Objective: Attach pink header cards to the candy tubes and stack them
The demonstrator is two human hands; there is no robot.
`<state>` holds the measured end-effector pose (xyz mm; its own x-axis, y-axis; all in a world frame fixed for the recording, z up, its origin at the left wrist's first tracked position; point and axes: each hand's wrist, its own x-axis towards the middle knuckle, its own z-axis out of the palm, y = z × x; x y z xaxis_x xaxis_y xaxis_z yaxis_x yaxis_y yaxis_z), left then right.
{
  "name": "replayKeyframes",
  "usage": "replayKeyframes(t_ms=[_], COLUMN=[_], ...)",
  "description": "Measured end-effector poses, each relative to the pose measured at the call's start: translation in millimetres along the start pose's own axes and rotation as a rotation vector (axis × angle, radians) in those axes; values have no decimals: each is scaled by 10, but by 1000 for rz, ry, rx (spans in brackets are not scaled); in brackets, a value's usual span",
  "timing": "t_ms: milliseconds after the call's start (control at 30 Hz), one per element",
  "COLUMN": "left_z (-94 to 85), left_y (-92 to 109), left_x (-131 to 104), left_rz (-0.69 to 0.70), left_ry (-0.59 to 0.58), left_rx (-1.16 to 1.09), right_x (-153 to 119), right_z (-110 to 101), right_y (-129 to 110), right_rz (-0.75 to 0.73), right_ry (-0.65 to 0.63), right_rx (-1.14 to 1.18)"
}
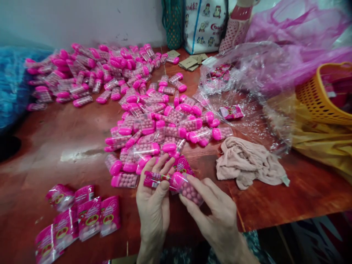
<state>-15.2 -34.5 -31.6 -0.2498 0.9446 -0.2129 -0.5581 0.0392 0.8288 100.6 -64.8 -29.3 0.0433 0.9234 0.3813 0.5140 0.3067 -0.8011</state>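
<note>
My left hand [152, 209] pinches a printed pink sleeve [152, 180] between thumb and fingers, palm turned up. In my right hand [217, 212] is a see-through candy container [191, 190] with a bright pink cap, full of small pink balls. Its capped end meets the sleeve's right end; whether it is inside cannot be made out. Behind my fingers lie flat printed sleeves [183, 165], partly hidden. A large heap of unsleeved containers [154, 126] spreads beyond both hands. To the left, several containers in printed sleeves [89, 218] lie grouped together.
A crumpled beige cloth [247, 161] lies at the right. Behind it are a clear plastic bag [247, 80] and a small printed packet [231, 112]. A yellow basket [316, 95] stands far right. Brown card pieces [189, 63] and a white bag [205, 25] are at the back.
</note>
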Motion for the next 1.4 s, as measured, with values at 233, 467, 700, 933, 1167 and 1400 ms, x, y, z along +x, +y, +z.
replayKeyframes(t_ms=[233, 467, 700, 933, 1167, 1400], left_z=[4, 7, 9, 4, -79, -27], left_y=[-9, -7, 4, -43, -51, -73], left_x=[-8, 14, 10, 3, 16, 21], left_rz=[-156, -191, -235, -209, -200, -170], left_ry=[31, 123, 132, 105, 147, 131], left_rx=[36, -30, -62, -47, -29, -16], right_x=[-52, -83, -59, -101, -168, -86], right_z=[-4, 28, 9, 27, 65, 33], right_y=[-8, 21, 29, 43, 138, 68], right_rz=[-36, -45, -97, -158, -180, 33], right_ry=[24, 87, 48, 67, 70, 18], right_rx=[40, -10, -32, -94, -97, 69])
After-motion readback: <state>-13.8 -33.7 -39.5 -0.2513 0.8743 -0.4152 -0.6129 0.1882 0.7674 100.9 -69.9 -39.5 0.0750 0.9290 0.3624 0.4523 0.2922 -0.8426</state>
